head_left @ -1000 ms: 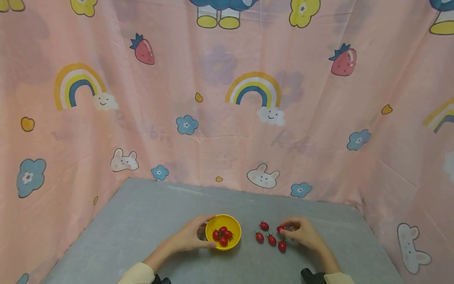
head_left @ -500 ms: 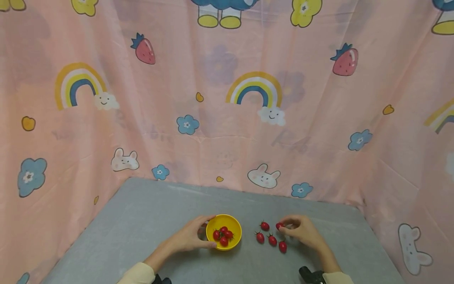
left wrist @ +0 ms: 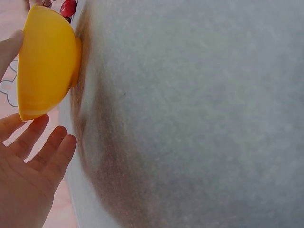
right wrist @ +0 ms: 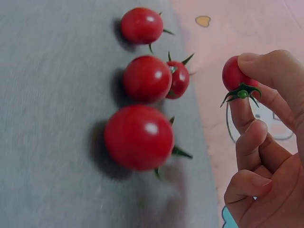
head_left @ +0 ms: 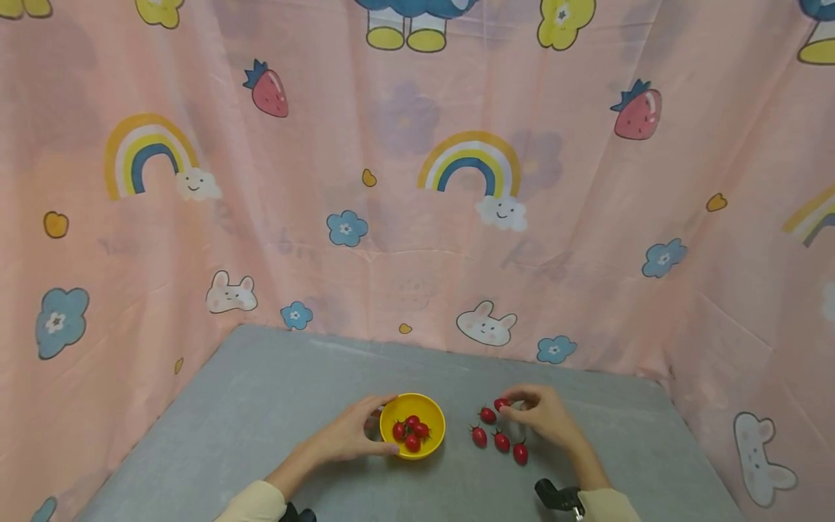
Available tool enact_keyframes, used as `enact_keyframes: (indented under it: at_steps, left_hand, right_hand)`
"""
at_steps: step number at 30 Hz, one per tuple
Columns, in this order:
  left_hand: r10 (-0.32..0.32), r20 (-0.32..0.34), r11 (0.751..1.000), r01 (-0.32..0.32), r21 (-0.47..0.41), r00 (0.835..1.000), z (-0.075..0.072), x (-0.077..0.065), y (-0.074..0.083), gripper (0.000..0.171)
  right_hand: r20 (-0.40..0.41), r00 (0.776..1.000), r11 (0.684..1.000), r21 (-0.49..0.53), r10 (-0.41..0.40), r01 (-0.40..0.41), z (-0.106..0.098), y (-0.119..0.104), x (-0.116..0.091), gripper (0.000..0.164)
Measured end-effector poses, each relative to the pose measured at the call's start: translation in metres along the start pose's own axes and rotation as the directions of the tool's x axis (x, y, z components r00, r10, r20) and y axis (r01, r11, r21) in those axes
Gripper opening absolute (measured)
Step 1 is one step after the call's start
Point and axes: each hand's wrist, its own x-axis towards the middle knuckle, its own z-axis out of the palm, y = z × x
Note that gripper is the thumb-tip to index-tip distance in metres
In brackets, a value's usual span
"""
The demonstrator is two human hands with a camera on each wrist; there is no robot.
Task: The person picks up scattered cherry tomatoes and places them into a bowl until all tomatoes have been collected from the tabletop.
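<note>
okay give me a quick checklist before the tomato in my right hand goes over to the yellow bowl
1. Tomato pinched firmly by the right hand: ok.
2. Tomato lifted off the table: ok.
3. Left hand steadying the yellow bowl: ok.
4. Room in the bowl: ok, only a few tomatoes inside.
5. Path to the bowl free: ok, the four loose tomatoes lie low beneath it.
6. Stem firmly attached: cannot tell.

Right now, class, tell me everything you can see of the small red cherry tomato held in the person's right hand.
The small red cherry tomato is round, glossy and smooth-skinned, with a green star-shaped calyx facing the wrist camera. The right hand pinches it between thumb and fingers, clear of the grey table. It hangs above four more tomatoes lying on the table, touching only the hand.
</note>
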Motion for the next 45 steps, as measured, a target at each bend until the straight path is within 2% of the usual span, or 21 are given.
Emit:
enact_keyframes:
  at_steps: [11,17,27,40,45]
  left_hand:
    - [0.010,0.005,1.000,-0.010,-0.005,1.000,0.000,-0.001,0.002,0.082]
    - [0.003,0.005,1.000,-0.003,-0.004,1.000,0.000,-0.001,0.003,0.082]
    - [-0.005,0.004,1.000,0.005,-0.006,1.000,0.000,0.000,0.002,0.083]
    - [-0.010,-0.001,1.000,0.010,-0.007,1.000,0.000,0.000,0.003,0.082]
    - [-0.019,-0.005,1.000,0.019,0.004,1.000,0.000,0.000,0.003,0.082]
  right_hand:
    - [-0.013,0.999,0.999,-0.005,-0.051,0.051,0.014,-0.017,0.012,0.015]
    - [0.016,0.999,0.999,0.008,-0.031,0.031,0.024,-0.027,0.018,0.016]
    - [0.038,0.992,0.993,0.021,-0.116,0.115,0.041,-0.042,0.030,0.015]
    - [0.067,0.994,0.995,0.054,-0.082,0.079,0.058,-0.058,0.041,0.016]
    - [0.103,0.986,0.988,0.093,-0.130,0.121,0.065,-0.069,0.039,0.015]
